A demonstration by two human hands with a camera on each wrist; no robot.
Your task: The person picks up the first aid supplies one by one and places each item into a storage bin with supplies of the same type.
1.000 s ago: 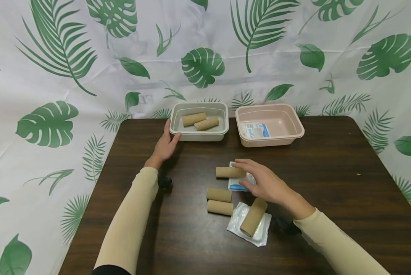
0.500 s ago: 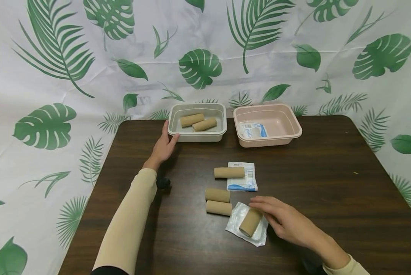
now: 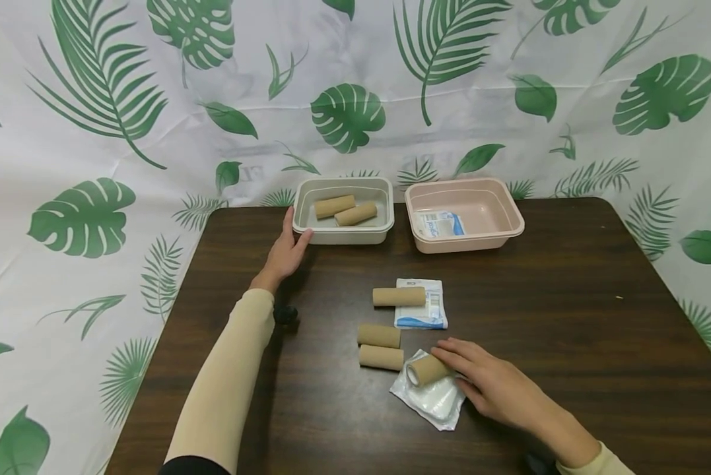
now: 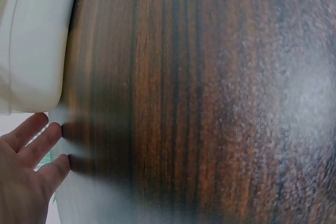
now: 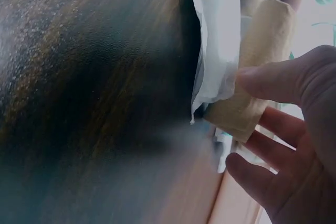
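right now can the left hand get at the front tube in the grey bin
Probably yes: the left hand is right beside the grey bin, whose open top leaves the front tube uncovered.

Left arm: plain cream sleeve (image 3: 227, 382), matte, smooth and snug, widening from wrist to elbow. Cuff stops at the wrist; left hand (image 3: 285, 256) bare beyond it. Black cloth (image 3: 193, 466) at the elbow end, curved edge against the cream, over the near left part of the table (image 3: 569, 277). Small black rounded gadget (image 3: 286, 315) on the inner side of the left wrist, too dark for detail. Right arm: matching cream cuff (image 3: 593, 460), only a short stretch visible, toward the table's near right. Right hand (image 3: 498, 382) bare. Dark lump (image 3: 539, 464) under that wrist, shape unclear.
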